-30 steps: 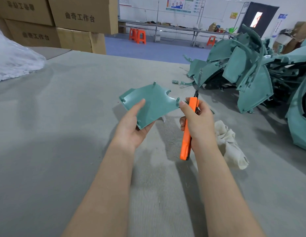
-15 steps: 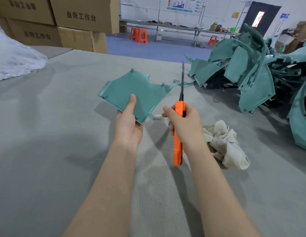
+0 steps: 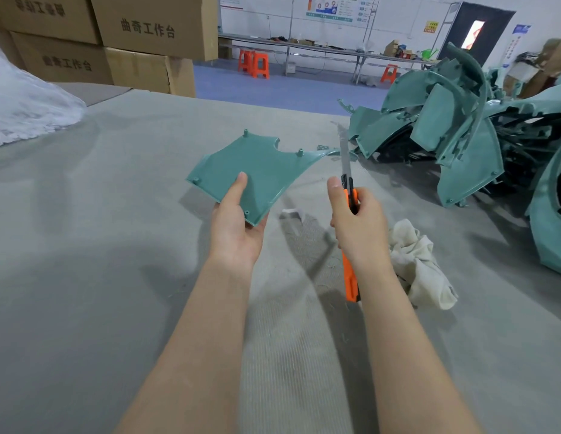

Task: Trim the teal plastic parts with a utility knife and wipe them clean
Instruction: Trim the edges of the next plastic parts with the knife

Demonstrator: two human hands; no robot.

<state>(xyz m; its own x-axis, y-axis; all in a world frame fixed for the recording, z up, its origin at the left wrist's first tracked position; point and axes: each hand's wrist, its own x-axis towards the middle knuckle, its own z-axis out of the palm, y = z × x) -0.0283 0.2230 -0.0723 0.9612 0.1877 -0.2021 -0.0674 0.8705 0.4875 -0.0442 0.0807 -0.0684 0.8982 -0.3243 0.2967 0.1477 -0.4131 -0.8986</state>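
My left hand [image 3: 237, 228] holds a flat teal plastic part [image 3: 260, 170] above the grey table [image 3: 85, 245], thumb on top, fingers hidden beneath. The part's inner face with small pegs points up. My right hand [image 3: 359, 228] grips an orange utility knife [image 3: 349, 214], its long blade pointing up and away. The blade stands just right of the part's pointed right tip; whether they touch I cannot tell. A crumpled off-white cloth [image 3: 420, 264] lies on the table right of my right wrist.
A big heap of teal plastic parts [image 3: 467, 136] fills the table's right side. A small white scrap [image 3: 293, 213] lies between my hands. Cardboard boxes [image 3: 116, 42] stand at the back left, with a white plastic bag [image 3: 22, 104] at the left edge.
My left hand has turned and flattened the teal part and shifted it left. My right hand drew back toward me and raised the blade upright beside the part's right tip.
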